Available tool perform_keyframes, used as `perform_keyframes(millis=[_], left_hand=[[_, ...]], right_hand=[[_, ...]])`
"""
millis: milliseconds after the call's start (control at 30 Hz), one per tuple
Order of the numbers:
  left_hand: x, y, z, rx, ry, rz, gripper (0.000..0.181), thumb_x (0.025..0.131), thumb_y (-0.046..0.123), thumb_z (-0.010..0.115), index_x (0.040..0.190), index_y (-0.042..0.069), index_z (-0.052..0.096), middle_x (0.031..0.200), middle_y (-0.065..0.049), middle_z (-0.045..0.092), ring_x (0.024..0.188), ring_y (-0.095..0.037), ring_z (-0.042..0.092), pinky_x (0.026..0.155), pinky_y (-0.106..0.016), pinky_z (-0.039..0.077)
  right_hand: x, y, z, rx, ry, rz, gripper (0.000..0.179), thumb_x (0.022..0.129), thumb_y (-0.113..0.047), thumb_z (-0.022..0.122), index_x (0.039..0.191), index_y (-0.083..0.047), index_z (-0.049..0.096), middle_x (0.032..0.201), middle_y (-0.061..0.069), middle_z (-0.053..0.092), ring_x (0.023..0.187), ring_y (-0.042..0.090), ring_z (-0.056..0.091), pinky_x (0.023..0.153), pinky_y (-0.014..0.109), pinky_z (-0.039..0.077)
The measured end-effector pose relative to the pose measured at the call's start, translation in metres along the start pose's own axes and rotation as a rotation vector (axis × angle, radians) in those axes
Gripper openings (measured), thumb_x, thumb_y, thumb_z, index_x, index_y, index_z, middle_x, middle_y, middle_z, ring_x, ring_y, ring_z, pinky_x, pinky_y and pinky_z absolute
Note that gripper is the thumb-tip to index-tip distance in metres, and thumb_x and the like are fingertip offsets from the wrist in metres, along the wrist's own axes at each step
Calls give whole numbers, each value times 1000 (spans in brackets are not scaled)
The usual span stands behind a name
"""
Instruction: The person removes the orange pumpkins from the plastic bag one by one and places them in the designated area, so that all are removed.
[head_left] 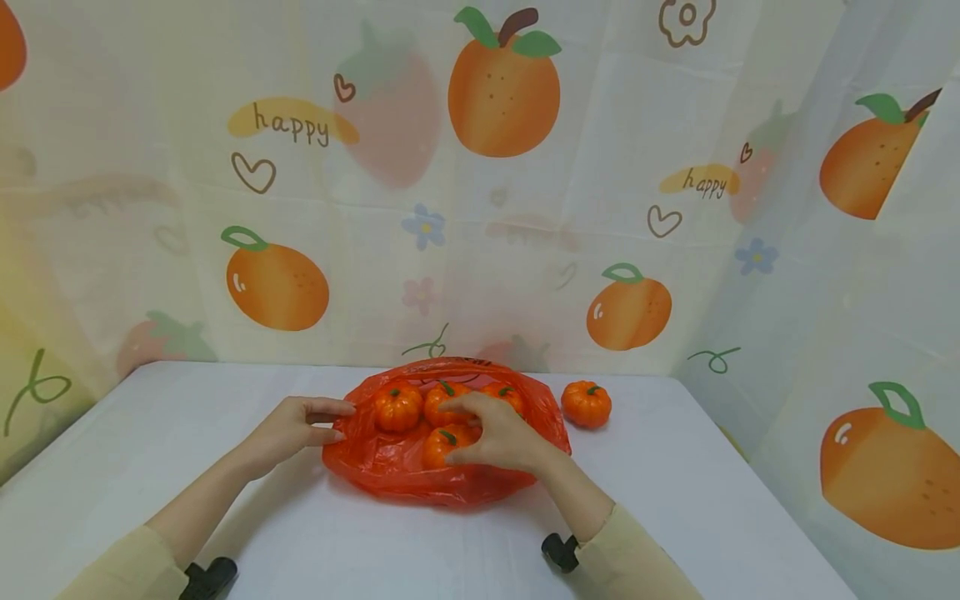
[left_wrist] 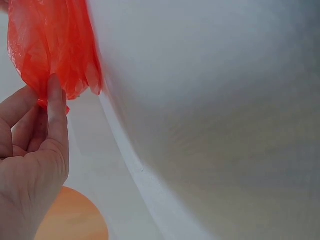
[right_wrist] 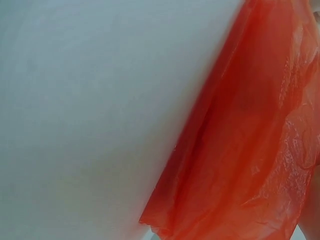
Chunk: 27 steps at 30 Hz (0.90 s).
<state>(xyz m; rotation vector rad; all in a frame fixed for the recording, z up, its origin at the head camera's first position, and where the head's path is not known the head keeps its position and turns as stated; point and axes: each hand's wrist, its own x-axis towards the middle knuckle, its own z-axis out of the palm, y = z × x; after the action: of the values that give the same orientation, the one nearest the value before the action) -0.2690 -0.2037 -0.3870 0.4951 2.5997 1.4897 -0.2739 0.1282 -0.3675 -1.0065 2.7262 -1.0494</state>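
A red plastic bag (head_left: 375, 487) lies spread on the table with its mouth turned up. My left hand (head_left: 283, 433) pinches its left edge between thumb and fingers; in the left wrist view a bunched piece of red film pokes out among the fingers (left_wrist: 58, 117). Inside the bag sit several small orange toy pumpkins with green stems, one at the left (head_left: 397, 407). My right hand (head_left: 504, 435) reaches over the mouth, thumb and fingers spread apart around the front pumpkin (head_left: 438, 450). It partly covers the back right pumpkin (head_left: 504, 392). The right wrist view shows mostly bag film (right_wrist: 250, 150).
Another toy pumpkin (head_left: 587, 405) stands on the white table (head_left: 360, 550), just right of the bag. Behind the table hangs a curtain (head_left: 465, 275) printed with fruit. Black wrist straps (head_left: 210, 577) show at both sleeves.
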Motion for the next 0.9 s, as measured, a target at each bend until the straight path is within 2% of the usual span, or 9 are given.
perform_keyframes(millis=[633,900], left_hand=[[1,0,0,-1,10,-25,41,88,11,68,128,2,64,137,-23,60,126,-40,58,88,-30,60],[0,-2,0,-18,2,21,43,89,12,69,129,0,63,136,-23,61,125,-39,59,83,-19,57]], right_hand=[[-1,0,3,-98,-88,43,66,77,-32,83,137,-24,57,141,-9,57,137,18,47,117,50,37],[0,1,3,-164,-115,21,65,75,-35,83,135,-25,58,140,-8,57,137,18,47,119,49,35]])
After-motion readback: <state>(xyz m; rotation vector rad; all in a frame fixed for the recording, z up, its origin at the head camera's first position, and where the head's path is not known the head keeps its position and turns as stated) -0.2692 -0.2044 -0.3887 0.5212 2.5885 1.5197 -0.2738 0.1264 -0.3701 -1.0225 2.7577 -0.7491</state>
